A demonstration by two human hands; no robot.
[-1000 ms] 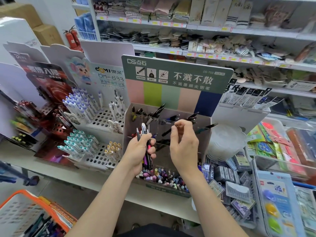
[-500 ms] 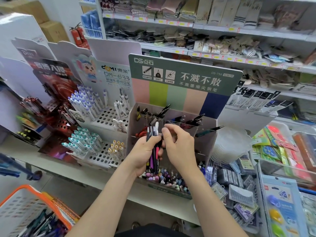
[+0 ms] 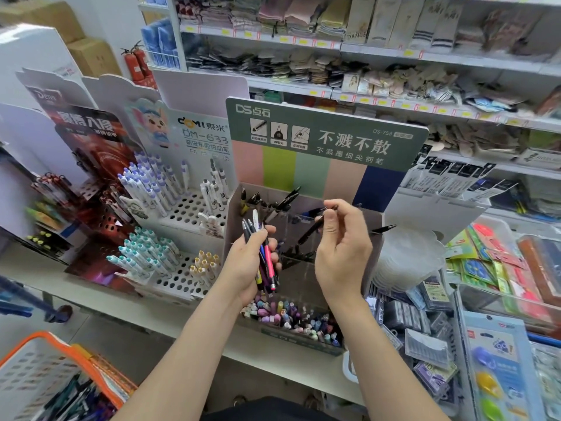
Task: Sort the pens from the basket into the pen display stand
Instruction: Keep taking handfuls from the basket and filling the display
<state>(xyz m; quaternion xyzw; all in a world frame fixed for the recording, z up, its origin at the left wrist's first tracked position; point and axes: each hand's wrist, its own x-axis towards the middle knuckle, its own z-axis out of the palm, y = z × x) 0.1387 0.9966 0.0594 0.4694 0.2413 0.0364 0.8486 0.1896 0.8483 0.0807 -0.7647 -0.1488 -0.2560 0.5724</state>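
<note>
Pen display stand (image 3: 303, 165) dead ahead; basket (image 3: 39, 354) lower left, pens inside. Left hand (image 3: 246, 262) fingers wrap a pen bundle (image 3: 264, 253); right hand (image 3: 343, 253) fingers pinch one black pen (image 3: 312, 230) over the compartments. Mid-sort. Next move likely needs a tip-down drop into the matching slot.

A long pale shelf (image 3: 158, 320) runs from left to right. A dark red stand (image 3: 91, 153) sits on it at the left. Just beside that is a white stand (image 3: 194, 208) full of holes, with white pens (image 3: 151, 189) poking up. Next comes the green stand (image 3: 328, 132) with a striped back. To its right lie heaps of small packs (image 3: 425, 329) in clear boxes. Lower down at the left is a basket (image 3: 36, 369) with an orange rim.
</note>
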